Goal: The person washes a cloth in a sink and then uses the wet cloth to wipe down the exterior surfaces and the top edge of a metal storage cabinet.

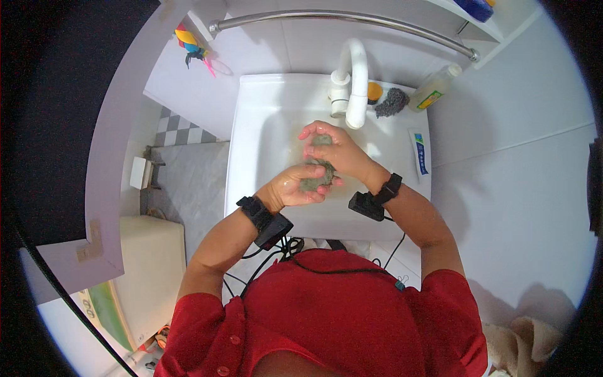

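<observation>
Over the white sink basin [267, 135], both hands are close together and wet. My left hand [295, 186] is closed, palm up, around a soft grey-green lump [312, 183] that looks like a scouring pad. My right hand [342, 151] curls over from the right, its fingers closed on more grey-green material [322, 139]. Whether this is one piece or two I cannot tell, because the fingers cover the part between. Just beyond my right hand hangs the spout of the white faucet [357, 110]; no stream of water shows clearly.
On the sink's back right corner stand a dark grey mesh scourer [392, 102], a yellow-orange round item [374, 92] and a clear bottle [434, 88]. A toothpaste-like tube [419, 152] lies on the right rim. Behind runs a metal rail [345, 14]. Black cables [276, 257] dangle below my wrists.
</observation>
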A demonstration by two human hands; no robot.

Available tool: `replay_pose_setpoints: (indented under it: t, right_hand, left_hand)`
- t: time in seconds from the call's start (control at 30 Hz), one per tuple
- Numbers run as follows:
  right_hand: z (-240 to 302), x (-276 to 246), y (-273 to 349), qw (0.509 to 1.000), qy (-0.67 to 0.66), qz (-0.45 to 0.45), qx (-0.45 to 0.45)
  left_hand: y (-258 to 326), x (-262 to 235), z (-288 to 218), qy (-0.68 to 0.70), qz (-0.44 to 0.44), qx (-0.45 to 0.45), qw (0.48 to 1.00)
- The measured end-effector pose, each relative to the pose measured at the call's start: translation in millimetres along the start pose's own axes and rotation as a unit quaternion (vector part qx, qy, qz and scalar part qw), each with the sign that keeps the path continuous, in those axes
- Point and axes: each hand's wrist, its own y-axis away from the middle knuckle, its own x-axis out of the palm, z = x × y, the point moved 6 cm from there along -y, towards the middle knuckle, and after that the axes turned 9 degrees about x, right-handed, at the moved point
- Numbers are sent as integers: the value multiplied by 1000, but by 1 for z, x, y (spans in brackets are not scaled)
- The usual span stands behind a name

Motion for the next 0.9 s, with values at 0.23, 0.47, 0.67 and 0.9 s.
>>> replay_pose_setpoints:
  t: [0.23, 0.47, 0.67, 0.9]
  right_hand:
    - [-20, -8, -19, 997, 45, -68, -6]
    - [-63, -11, -35, 990, 34, -136, 11]
    - [-61, -4, -28, 912, 295, -275, -72]
    - [-53, 8, -12, 941, 274, -197, -24]
  left_hand:
    - [-9, -6, 2, -128, -97, -13, 987]
    - [-20, -46, 4, -286, -216, 50, 932]
    - [-23, -60, -2, -493, -251, 195, 810]
    - [-8, -71, 0, -440, -253, 143, 850]
